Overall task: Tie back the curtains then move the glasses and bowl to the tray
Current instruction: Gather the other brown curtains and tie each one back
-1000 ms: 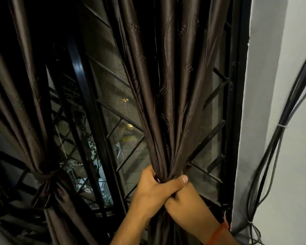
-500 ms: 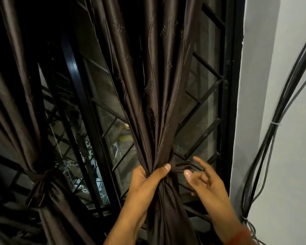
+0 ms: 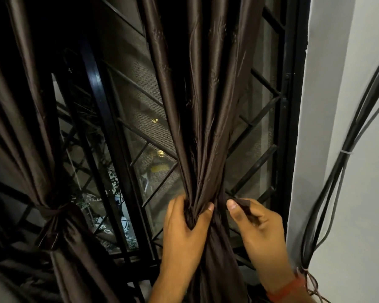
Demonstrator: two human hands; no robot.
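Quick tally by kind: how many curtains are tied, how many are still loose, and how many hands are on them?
Tied curtain: 1
Loose curtain, bunched in the left hand: 1
Tie strip, pinched by the right hand: 1
Hands: 2
Total: 5

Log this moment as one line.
step: tying right curtain | left hand: grips gathered curtain | right hand: pinches tie strip | left curtain: tied

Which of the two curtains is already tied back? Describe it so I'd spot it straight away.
Start at the barred window. The tied curtain hangs at its left side, away from both hands. Unlike the curtain bunched in the left hand, it has a fabric band knotted round its middle.
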